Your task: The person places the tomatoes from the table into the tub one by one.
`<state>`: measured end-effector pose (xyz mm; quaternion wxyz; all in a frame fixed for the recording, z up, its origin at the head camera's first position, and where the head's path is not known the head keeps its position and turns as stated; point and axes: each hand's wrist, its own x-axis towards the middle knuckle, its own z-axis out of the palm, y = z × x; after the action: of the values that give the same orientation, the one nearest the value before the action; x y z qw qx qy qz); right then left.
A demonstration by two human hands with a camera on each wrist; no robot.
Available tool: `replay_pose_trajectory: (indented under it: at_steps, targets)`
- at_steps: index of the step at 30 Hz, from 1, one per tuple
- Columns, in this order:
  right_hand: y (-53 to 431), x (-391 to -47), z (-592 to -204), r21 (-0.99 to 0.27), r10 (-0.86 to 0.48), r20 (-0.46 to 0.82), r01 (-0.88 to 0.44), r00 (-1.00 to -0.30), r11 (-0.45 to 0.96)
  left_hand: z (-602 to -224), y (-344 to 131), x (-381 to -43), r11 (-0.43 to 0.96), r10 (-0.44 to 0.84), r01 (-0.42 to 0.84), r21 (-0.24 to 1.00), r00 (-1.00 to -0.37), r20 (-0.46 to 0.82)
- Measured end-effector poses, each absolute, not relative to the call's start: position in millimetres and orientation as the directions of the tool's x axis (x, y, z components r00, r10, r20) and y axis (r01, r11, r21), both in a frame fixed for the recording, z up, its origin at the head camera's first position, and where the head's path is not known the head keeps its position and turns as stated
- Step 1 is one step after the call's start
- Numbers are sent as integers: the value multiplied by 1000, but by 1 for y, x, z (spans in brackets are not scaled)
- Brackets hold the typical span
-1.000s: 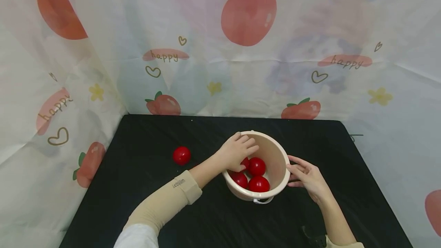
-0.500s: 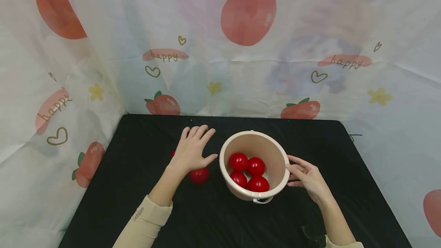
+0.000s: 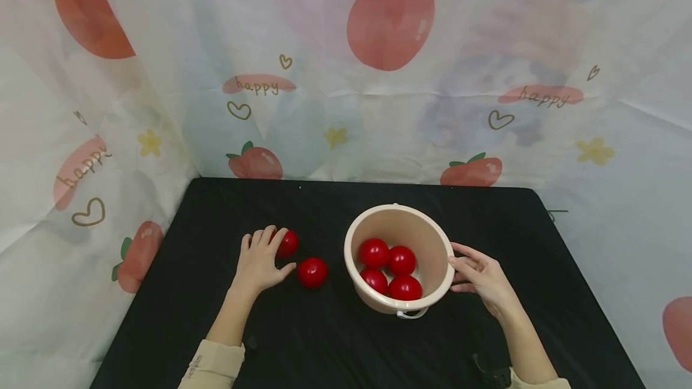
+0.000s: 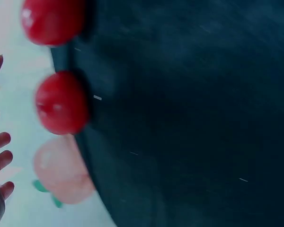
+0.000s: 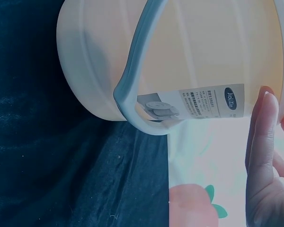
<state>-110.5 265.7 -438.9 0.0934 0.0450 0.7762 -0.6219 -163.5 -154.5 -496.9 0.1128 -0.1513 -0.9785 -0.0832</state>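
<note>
Two glossy red balls lie on the black tabletop left of the bucket: a nearer ball (image 3: pixel 312 273) and a farther ball (image 3: pixel 289 244). My left hand (image 3: pixel 258 263) is beside them, fingers spread; its fingertips overlap the farther ball, and its thumb points toward the nearer one. In the left wrist view the fingers (image 4: pixel 1 163) show at the left edge, apart from both balls. A cream bucket (image 3: pixel 440 257) stands upright with several red balls (image 3: pixel 405 287) inside. My right hand (image 3: pixel 483 278) holds its right rim, thumb at the rim and fingers against the outer wall.
The bucket's handle (image 5: pixel 132 80) hangs down along its side, near a printed label (image 5: pixel 210 101). A black cloth (image 3: pixel 324 341) covers the table. Behind and to the left hangs a pale curtain (image 3: pixel 324 29) with fruit prints.
My left hand has come out of the bucket and moved left to the two balls. The nearer ball, hidden behind the arm at first, now shows fully. My right hand stays on the rim.
</note>
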Motion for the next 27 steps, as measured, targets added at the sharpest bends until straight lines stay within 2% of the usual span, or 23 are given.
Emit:
replay_pose_trajectory:
  at_steps: [5,12,27]
  targets:
    - [266,-110,-439,-958,-46,-199,184,-979,222,-513,-166,-172,955,234,268,130,-944,232]
    - [266,-110,-439,-957,-42,-201,187,-979,222,-527,-171,-187,963,202,223,148,-969,145]
    - [266,-110,-439,-957,-44,-205,191,-978,220,-534,-160,-206,975,189,187,122,-982,-3]
